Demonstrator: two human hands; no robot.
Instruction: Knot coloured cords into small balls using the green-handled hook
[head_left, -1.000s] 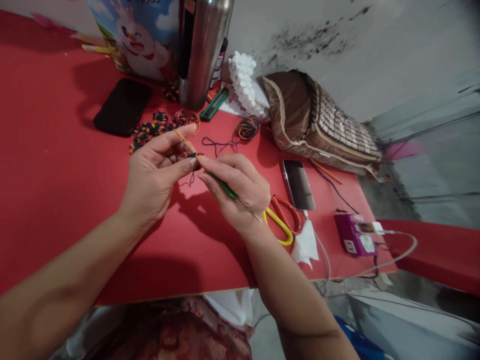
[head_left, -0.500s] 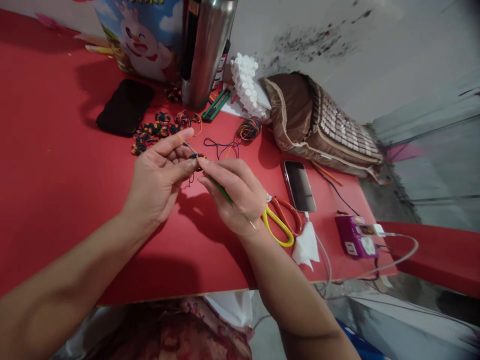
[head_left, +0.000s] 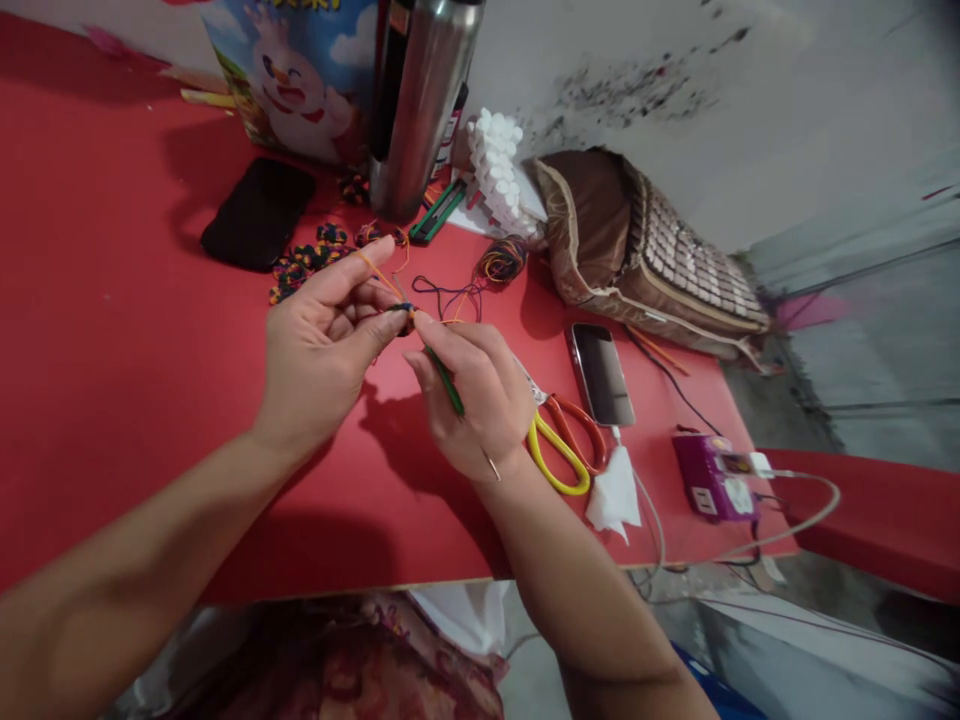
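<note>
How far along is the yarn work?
Looks done: multicoloured pieces beyond the left hand. In hand: small dark piece there, green tool in the right hand. Left: apparently that piece, orange yarn running off it, and perhaps more from the yarn bundle; total unclear.

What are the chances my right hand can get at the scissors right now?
Probably yes: the scissors lie beside your right hand, with both handle loops uncovered. That hand is holding a green-handled tool, though, which might hamper its grip.

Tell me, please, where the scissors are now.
In the head view, the scissors lie on the red table, to the right, between the right hand and the silver-edged phone.
</note>
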